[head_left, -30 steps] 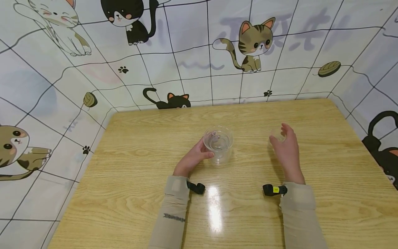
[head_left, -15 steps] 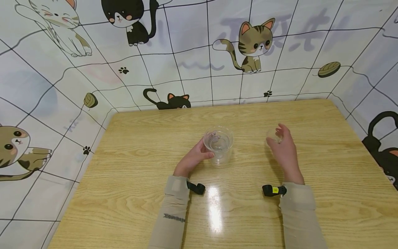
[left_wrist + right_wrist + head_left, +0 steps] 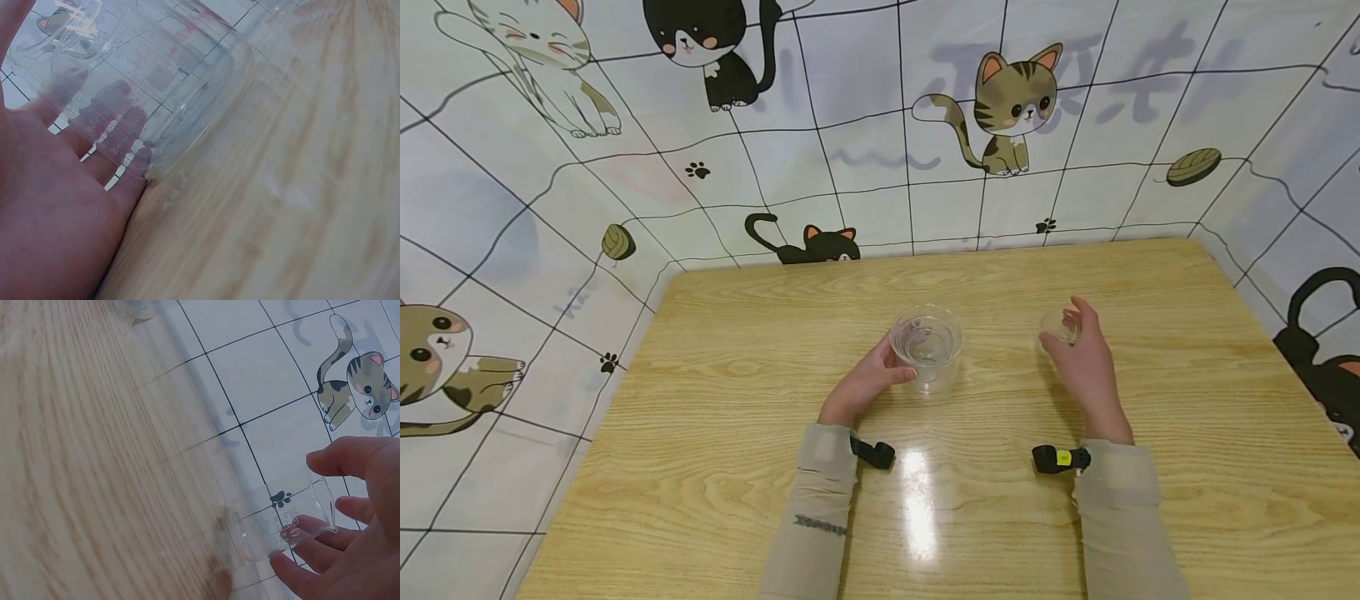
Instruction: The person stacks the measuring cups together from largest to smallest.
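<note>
A wide clear beaker [image 3: 942, 373] stands upright on the table, with several rings showing inside its rim; I cannot tell whether smaller beakers are nested in it. My left hand [image 3: 868, 379] holds its left side, thumb in front and fingers behind. Through the clear wall of the beaker [image 3: 187, 94], the fingers show in the left wrist view. To the right, my right hand [image 3: 1086, 362] grips a small clear beaker [image 3: 1060, 325]. In the right wrist view this small beaker [image 3: 269, 519] is upright with faint graduation marks, the thumb at its rim and the fingers curved around its far side.
The wooden table [image 3: 730, 358] extends around both hands, with a gap of bare wood between the two beakers. A white backdrop [image 3: 865, 150] with cartoon cats and grid lines rises behind and at both sides. Black wrist cameras [image 3: 874, 452] sit at the cuffs.
My right hand has shifted slightly left with the small beaker, mostly in the first half second. My left hand and the wide beaker have stayed in place.
</note>
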The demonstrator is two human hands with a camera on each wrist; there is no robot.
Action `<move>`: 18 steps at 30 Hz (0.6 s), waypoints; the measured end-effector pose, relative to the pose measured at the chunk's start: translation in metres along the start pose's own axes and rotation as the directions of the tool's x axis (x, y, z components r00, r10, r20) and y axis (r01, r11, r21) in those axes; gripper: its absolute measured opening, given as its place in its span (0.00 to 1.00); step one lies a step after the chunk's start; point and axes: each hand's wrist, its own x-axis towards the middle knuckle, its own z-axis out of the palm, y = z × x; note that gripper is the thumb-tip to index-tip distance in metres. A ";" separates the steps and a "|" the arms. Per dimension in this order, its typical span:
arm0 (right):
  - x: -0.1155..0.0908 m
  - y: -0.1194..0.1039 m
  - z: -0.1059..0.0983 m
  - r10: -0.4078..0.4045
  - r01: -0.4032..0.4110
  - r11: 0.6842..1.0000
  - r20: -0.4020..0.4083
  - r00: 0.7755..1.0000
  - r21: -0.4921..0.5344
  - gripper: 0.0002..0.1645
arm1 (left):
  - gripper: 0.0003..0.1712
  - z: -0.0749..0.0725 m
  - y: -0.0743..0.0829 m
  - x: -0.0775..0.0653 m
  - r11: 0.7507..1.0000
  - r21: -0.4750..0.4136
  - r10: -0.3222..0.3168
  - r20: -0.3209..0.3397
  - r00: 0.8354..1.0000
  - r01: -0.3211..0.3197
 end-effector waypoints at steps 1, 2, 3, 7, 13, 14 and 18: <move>0.000 0.000 0.000 -0.001 0.001 1.000 0.001 1.000 -0.001 0.45 | 0.49 0.000 0.000 0.000 1.000 -0.003 0.001 0.000 1.000 -0.001; 0.000 0.000 0.000 0.000 0.000 1.000 -0.001 1.000 -0.003 0.45 | 0.49 0.000 0.000 0.000 1.000 -0.004 0.002 0.001 1.000 -0.002; 0.000 0.001 0.000 0.002 -0.002 1.000 -0.003 1.000 -0.005 0.45 | 0.48 0.000 0.000 0.000 1.000 -0.007 0.002 0.000 1.000 -0.002; 0.000 0.001 0.001 0.009 -0.009 1.000 -0.003 1.000 -0.023 0.44 | 0.46 0.001 0.000 0.001 1.000 -0.021 0.008 0.004 1.000 -0.008; 0.000 0.001 0.002 0.012 -0.011 0.998 0.022 1.000 -0.063 0.44 | 0.46 0.001 0.000 0.001 1.000 -0.022 0.016 0.009 1.000 -0.016; 0.000 0.001 0.002 0.014 -0.012 0.998 0.026 1.000 -0.069 0.44 | 0.46 0.001 0.000 0.001 1.000 -0.022 0.018 0.010 1.000 -0.017; -0.001 0.001 0.003 0.009 -0.005 0.996 0.035 0.999 -0.093 0.44 | 0.47 0.000 0.000 0.001 1.000 -0.024 0.016 0.012 1.000 -0.016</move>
